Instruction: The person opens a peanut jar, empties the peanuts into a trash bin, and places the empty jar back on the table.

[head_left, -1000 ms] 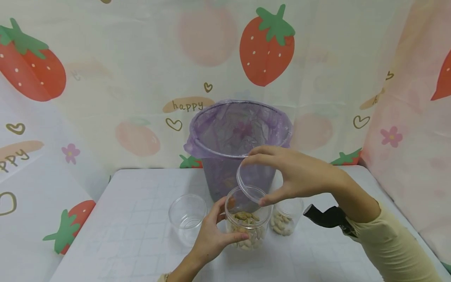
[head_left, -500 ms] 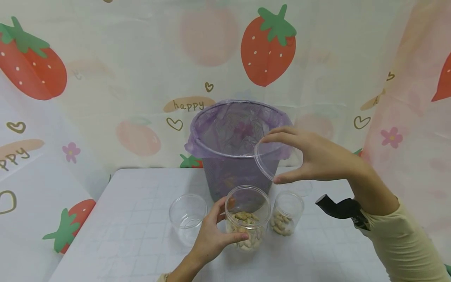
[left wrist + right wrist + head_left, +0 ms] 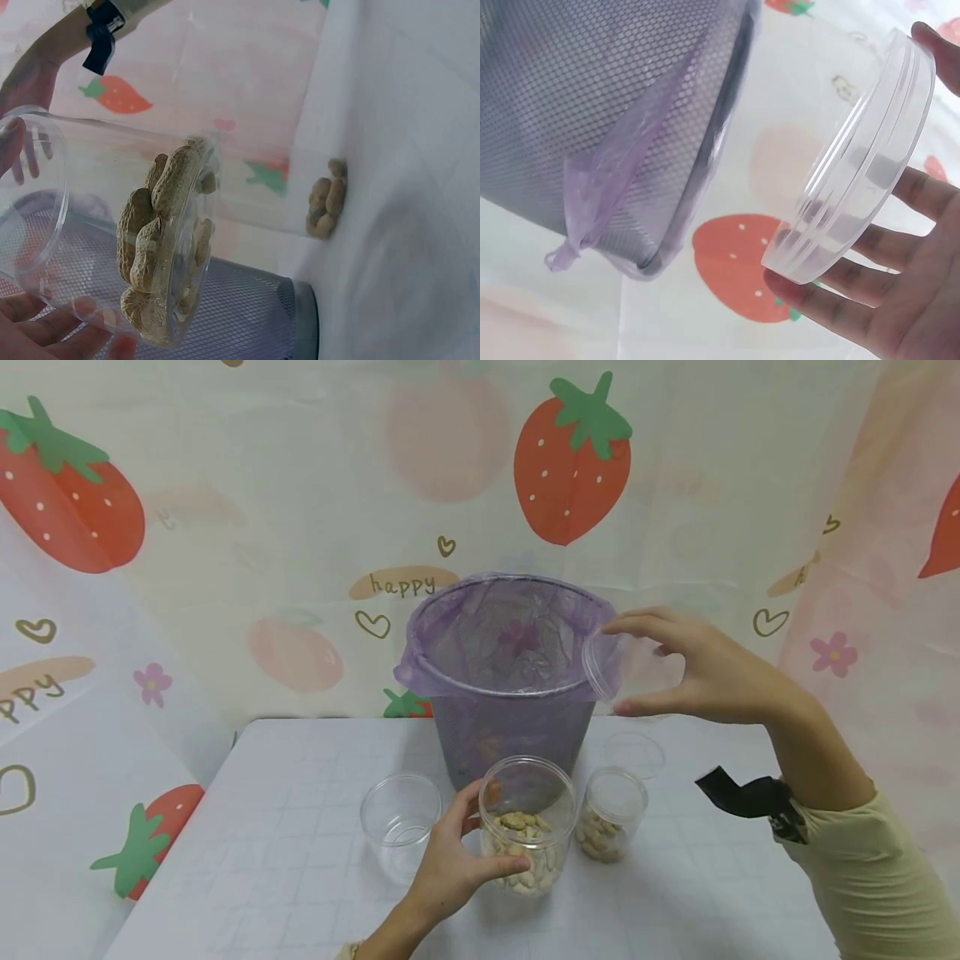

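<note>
My left hand [image 3: 459, 852] grips a clear plastic jar [image 3: 528, 827] standing on the table, its thumb in front and fingers behind. Peanuts in their shells [image 3: 146, 240] lie in the bottom of this jar, and its mouth is uncovered. In the air beside the bin's right rim, my right hand [image 3: 682, 664] pinches a clear round lid [image 3: 855, 161] by its edge, thumb on one side and fingers on the other. The lid is tilted almost upright, apart from the jar.
Behind the jar stands a mesh bin [image 3: 510, 727] lined with a purple bag. A clear jar [image 3: 401, 822] without visible contents is at left. At right is a smaller jar [image 3: 611, 814] with peanuts, and a clear lid [image 3: 635, 755] lies behind it.
My right hand has lifted the lid up and to the right, away from the jar's mouth. My left hand and the jar have stayed in place.
</note>
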Action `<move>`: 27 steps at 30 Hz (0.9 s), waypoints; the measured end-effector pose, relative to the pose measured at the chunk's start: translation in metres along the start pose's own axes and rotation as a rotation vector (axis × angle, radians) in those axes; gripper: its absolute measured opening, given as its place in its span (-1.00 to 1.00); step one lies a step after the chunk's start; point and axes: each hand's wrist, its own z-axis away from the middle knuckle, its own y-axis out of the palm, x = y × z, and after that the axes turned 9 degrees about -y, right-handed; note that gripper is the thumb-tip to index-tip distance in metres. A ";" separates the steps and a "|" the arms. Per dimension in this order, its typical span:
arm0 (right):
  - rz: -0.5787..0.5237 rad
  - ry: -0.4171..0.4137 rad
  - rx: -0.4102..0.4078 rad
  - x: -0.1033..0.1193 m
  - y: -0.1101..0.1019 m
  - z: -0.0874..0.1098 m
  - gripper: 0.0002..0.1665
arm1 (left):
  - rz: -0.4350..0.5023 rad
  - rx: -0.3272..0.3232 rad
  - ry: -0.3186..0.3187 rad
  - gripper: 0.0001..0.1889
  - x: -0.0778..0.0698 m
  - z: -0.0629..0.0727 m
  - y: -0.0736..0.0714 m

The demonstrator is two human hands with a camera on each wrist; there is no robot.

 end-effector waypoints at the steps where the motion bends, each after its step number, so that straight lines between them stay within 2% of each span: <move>1: -0.005 0.009 -0.008 -0.002 -0.001 0.001 -0.14 | 0.000 -0.001 0.000 -0.08 0.000 0.000 0.000; 11: -0.026 0.100 -0.042 -0.016 -0.005 0.011 -0.16 | -0.002 -0.005 0.004 -0.08 0.000 0.000 0.000; 19: -0.127 0.219 -0.080 -0.029 -0.009 0.018 -0.14 | -0.003 -0.008 -0.002 -0.07 0.001 0.001 0.001; 27: -0.111 0.292 -0.132 -0.040 -0.006 0.022 -0.13 | -0.004 0.000 0.002 -0.09 0.001 0.000 0.000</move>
